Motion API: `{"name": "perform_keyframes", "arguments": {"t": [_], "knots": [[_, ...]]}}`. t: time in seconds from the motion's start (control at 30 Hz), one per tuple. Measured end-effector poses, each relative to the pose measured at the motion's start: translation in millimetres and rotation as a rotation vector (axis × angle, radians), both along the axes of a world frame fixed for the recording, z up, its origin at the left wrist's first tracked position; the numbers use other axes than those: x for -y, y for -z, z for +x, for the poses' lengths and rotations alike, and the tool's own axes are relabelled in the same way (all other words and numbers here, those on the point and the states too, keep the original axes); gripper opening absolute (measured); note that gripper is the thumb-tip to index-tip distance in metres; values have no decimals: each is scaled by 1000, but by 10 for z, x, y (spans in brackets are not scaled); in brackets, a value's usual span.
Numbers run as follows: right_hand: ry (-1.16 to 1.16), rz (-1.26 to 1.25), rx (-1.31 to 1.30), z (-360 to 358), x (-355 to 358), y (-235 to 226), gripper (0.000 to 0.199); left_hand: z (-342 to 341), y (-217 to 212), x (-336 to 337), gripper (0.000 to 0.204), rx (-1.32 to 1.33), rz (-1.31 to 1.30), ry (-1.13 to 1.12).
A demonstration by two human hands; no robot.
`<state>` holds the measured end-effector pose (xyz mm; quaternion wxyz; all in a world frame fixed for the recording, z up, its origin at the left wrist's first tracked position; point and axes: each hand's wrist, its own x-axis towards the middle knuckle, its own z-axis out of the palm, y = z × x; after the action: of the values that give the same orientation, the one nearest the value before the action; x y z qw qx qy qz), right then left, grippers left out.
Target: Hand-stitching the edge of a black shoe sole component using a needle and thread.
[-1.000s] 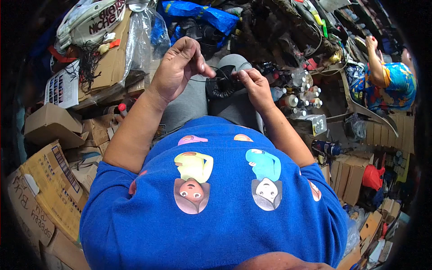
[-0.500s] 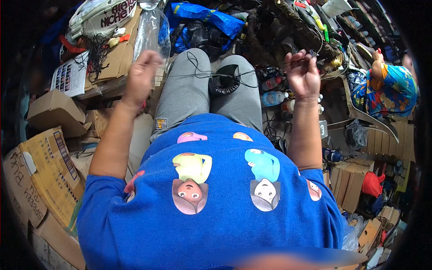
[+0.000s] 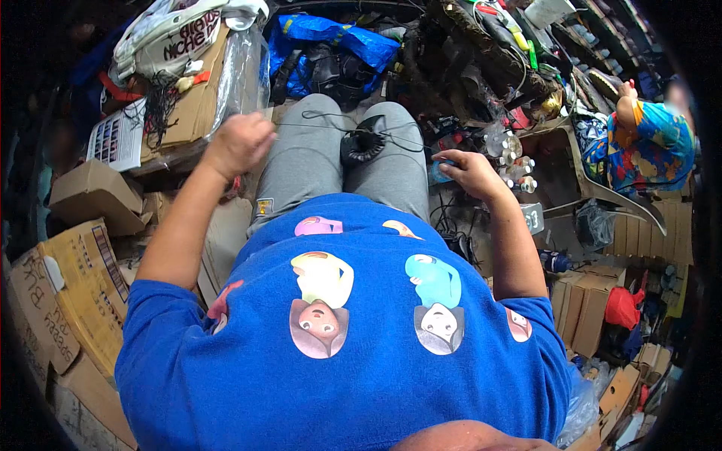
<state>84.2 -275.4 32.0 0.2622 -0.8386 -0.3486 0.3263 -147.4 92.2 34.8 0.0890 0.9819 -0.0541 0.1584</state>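
Ridged piece [image 3: 364, 144] (black), looped cord [image 3: 322, 115]

Seen from above, we hold our arms apart, one to either side of our thighs [image 3: 301, 161], elbows bent. Our left forearm [image 3: 184, 218] slants forward and inward to the left grip [image 3: 239, 143], whose fingers are curled closed, back of the hand upward. Our right forearm [image 3: 519, 240] leans inward; the right grip [image 3: 475, 173] turns palm downward, fingers bent and pointing left. Whether its fingertips meet we cannot tell.
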Motion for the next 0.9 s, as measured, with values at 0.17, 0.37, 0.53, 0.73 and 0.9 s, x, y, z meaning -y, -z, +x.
{"name": "perform_keyframes", "arguments": {"t": [0.17, 0.37, 0.53, 0.73, 0.9], "knots": [[403, -196, 303, 574, 1233, 121, 33, -566, -985, -1123, 8, 221, 194, -210], [594, -830, 462, 921, 3339, 593, 35, -1198, -1428, -1660, 17, 295, 404, -853], [243, -78, 7, 640, 1130, 910, 44, 93, -161, -337, 32, -1, -431, -368], [196, 245, -479, 10, -723, 276, 38, 787, 339, 384, 31, -291, -563, -29], [279, 98, -487, 36, -882, 417, 25, 838, 438, 254, 22, -396, -557, -75]]}}
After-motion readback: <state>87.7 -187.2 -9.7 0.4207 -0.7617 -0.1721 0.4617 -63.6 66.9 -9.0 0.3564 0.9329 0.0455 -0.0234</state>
